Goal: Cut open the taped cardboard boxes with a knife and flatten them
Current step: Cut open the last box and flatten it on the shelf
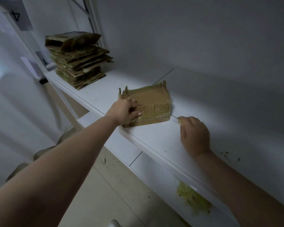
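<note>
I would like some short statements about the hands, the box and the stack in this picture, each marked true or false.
1. The left hand rests on the taped box. True.
2. The right hand lies on top of the box. False: it is beside the box, on the shelf, gripping a thin blade.
3. A stack of flattened cardboard stands at the far end of the shelf. True.
4. The box sits on the stack. False: it lies apart, on the shelf.

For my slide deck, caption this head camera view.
Left hand steadies taped brown cardboard box on white shelf; right hand grips knife.
</note>
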Action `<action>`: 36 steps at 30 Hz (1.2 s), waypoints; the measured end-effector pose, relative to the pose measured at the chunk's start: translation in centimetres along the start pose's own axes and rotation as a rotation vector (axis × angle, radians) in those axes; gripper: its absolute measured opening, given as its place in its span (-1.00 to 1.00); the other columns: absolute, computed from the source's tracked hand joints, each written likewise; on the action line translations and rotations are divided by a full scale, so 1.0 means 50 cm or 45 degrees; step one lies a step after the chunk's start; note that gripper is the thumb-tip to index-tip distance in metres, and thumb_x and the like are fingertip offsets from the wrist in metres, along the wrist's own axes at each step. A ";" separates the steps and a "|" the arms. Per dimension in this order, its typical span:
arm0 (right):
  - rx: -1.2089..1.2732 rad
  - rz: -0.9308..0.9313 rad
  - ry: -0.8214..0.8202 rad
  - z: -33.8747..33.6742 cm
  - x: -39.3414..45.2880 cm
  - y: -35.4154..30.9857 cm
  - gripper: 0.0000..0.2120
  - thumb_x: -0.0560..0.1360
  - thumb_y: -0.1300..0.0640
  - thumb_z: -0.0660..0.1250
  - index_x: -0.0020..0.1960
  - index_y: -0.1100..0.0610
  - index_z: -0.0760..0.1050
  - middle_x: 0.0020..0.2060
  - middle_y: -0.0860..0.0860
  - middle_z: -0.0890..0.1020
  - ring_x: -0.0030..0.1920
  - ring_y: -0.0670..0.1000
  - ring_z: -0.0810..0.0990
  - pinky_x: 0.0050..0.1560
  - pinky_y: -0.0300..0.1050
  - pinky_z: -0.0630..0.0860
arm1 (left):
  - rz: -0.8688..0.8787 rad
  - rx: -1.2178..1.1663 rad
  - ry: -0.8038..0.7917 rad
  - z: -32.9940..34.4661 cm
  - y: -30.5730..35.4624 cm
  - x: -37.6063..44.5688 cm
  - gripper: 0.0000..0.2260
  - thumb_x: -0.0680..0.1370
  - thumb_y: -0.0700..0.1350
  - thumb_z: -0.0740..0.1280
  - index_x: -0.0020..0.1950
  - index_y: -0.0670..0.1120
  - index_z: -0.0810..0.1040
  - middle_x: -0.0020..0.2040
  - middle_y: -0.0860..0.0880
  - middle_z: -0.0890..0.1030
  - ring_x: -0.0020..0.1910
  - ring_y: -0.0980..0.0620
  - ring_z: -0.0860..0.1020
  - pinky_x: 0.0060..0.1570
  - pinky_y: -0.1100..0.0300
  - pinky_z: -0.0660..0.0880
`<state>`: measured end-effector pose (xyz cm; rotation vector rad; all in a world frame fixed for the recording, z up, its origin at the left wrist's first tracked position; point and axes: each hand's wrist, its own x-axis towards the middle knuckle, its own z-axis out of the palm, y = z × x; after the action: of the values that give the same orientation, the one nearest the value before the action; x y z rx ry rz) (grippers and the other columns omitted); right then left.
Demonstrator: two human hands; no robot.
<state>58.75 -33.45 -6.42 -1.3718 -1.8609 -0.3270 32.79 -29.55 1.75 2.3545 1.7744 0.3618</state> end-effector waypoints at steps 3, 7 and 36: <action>0.045 -0.080 -0.079 0.001 0.003 -0.004 -0.73 0.41 0.20 0.15 -0.09 0.22 0.61 -0.32 0.13 0.54 -0.32 0.19 0.49 -0.36 -0.08 0.42 | -0.010 -0.007 0.164 0.019 0.006 0.003 -0.82 0.57 -0.03 0.34 0.06 -0.11 0.62 -0.15 -0.01 0.57 -0.11 -0.05 0.51 -0.13 0.16 0.36; 0.125 -0.178 -0.179 0.002 0.010 -0.026 -0.68 0.51 0.18 0.11 -0.04 0.22 0.63 -0.28 0.11 0.64 -0.30 0.18 0.56 -0.35 -0.10 0.50 | 0.000 -0.029 0.239 0.033 -0.001 0.010 -0.83 0.58 -0.05 0.32 -0.06 -0.15 0.59 -0.21 -0.09 0.60 -0.20 -0.08 0.51 -0.20 0.19 0.30; -0.191 -0.227 -0.848 0.018 0.120 -0.205 -0.60 0.48 0.26 0.18 0.31 0.07 0.34 0.20 -0.03 0.41 -0.22 0.17 0.55 -0.36 -0.12 0.25 | 0.200 -0.150 0.000 -0.004 -0.043 0.043 -0.80 0.56 -0.15 0.33 -0.19 -0.25 0.58 -0.33 -0.12 0.56 -0.32 -0.07 0.45 -0.26 0.12 0.33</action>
<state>48.56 -32.70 -0.32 -1.5386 -2.5553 -0.0978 31.33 -26.87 1.52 2.4156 1.5269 0.4749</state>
